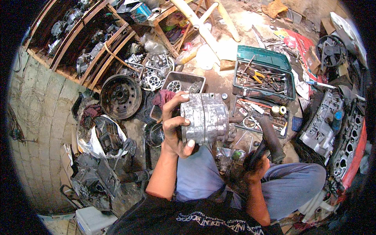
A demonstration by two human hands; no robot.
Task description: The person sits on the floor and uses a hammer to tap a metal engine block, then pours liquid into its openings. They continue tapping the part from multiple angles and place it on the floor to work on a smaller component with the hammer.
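Left grip (175, 126) clamped round left end of metal housing (211, 117), thumb low, fingers along casing; housing held up above my lap, in front of open toolbox (263, 93); right grip (256, 169) wrapped round handle of dark mallet (272, 137), head near stub shaft (236, 119); my judgement: brace housing on left thigh (197, 172) before any blow; keep fingers off struck edge; tap lightly, squarely; turn casing between taps, spreading force evenly.

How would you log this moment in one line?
left hand: holding metal compressor body | right hand: gripping dark mallet | beyond: green toolbox, lid open, tools inside
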